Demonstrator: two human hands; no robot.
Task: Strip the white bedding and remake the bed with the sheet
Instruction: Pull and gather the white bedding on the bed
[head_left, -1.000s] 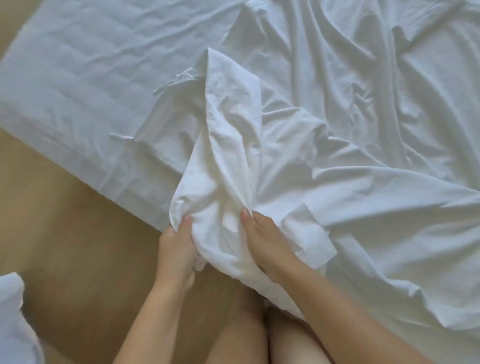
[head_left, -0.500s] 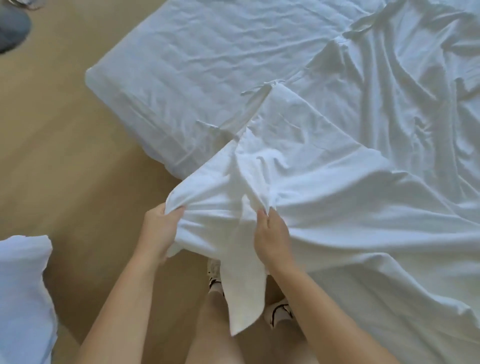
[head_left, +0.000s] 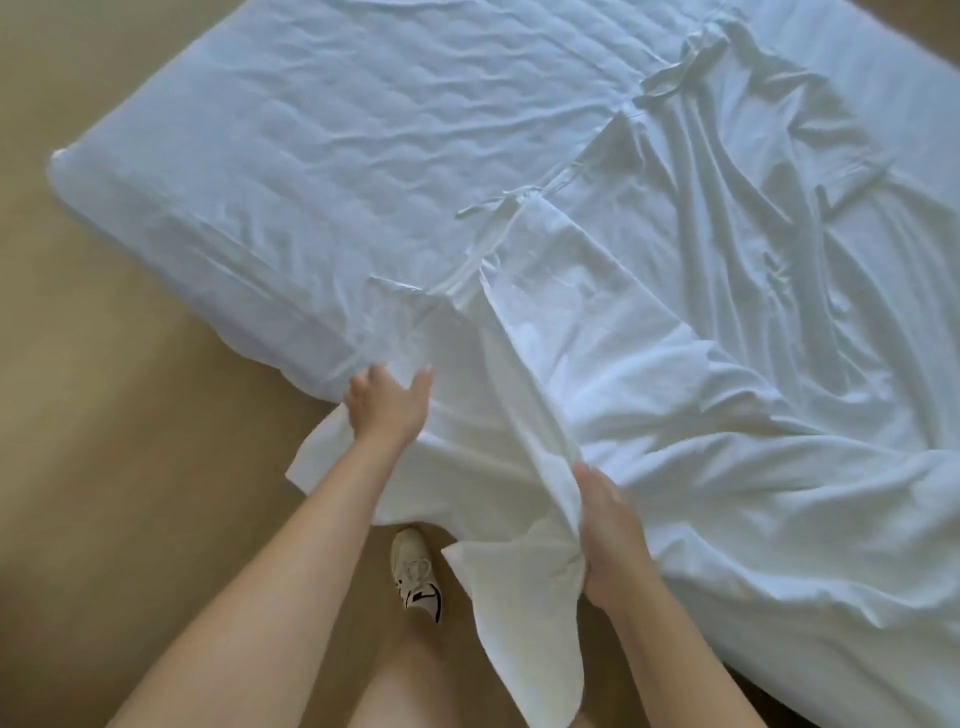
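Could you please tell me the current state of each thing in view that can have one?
Pale quilted mattress: partly bare.
Crumpled white cloth sheet: loose, wrinkled, partly covering the mattress, corner hanging off the edge.
Thin white fabric ties: lying loose.
Left hand: open, resting on the sheet.
Right hand: gripping a bunched fold of sheet.
White laced sneaker: worn, on the floor.

No readable writing shows on the sheet (head_left: 597, 338) or the shoe (head_left: 415, 571).
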